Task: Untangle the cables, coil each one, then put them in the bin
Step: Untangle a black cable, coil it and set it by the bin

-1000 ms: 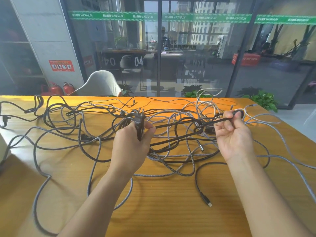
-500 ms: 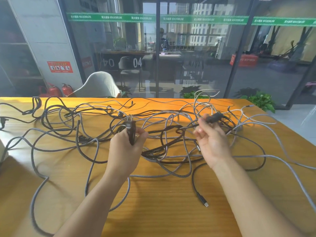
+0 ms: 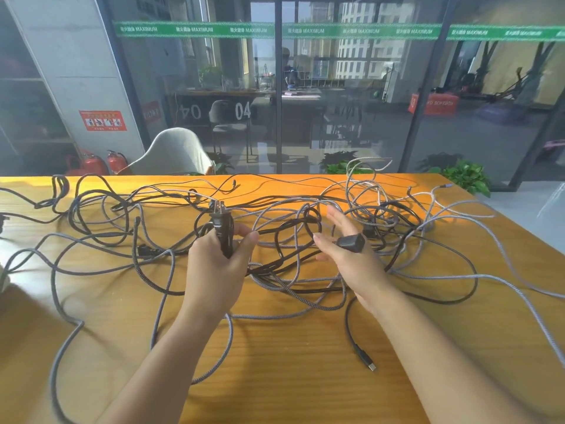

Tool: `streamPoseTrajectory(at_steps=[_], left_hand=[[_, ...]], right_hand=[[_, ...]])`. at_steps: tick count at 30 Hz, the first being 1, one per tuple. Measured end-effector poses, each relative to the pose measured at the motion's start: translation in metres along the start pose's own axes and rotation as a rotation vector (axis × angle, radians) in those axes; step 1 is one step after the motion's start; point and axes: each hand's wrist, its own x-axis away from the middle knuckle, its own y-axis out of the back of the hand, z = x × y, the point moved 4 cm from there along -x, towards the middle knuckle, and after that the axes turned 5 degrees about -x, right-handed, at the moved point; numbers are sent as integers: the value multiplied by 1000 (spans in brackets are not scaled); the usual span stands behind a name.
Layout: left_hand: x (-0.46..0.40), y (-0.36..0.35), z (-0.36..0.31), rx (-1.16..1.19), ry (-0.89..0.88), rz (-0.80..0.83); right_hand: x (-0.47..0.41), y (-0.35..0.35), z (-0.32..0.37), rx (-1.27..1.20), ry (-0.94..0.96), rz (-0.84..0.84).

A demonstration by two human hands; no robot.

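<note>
The wooden bench (image 3: 275,377) fills the lower half of the frame, and sprawled across its middle and right is the tangle of cables (image 3: 305,270), grey braided leads looped over and under black ones, nothing coiled yet and no bin in sight. This reads as the untangling step, right at its start, with one black power cable (image 3: 293,228) being singled out from the heap. Centre left, the left hand (image 3: 214,270) is wrapped round the black plug (image 3: 221,231), prongs pointing up, thumb and fingers clamped on its body. Centre right, the right hand (image 3: 351,258) is spread, fingers straight and apart, palm turned inward; a black connector block (image 3: 351,241) sits against the fingers, but whether it is pinched or merely lying there I cannot tell. Lower right of centre, a loose USB end (image 3: 367,361) lies alone on the wood. The next move, by my reckoning, calls for the right hand to take hold of the black lead beyond the plug and draw it clear of the grey loops crossing it, gently, since a hard tug could tighten the knots
</note>
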Motion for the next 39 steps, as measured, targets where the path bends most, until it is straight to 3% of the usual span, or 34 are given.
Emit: streamPoseTrajectory(at_steps=[6,10,14,18,22,30,35,39], left_hand=[[1,2,-3,57,3,20],[1,1,-4,83,-1,40],[1,1,-4,79,-13,46],[1,3,-5,68,-21,19],[-2,7,-1,57,-5,-9],[-3,6,-2,-34,-29,-11],[-2,3,0,-42,-27,8],[-2,5,0,-48,-41,-8]], right_hand=[[0,8,2,443,219,127],[-1,11,2,486,289,120],[-3,13,1,505,243,94],[-6,14,0,246,214,-15],[-6,17,-2,-7,39,-96],[6,-3,4,-658,-315,42],[13,-7,11,-852,-351,78],[9,1,6,-731,-349,-35]])
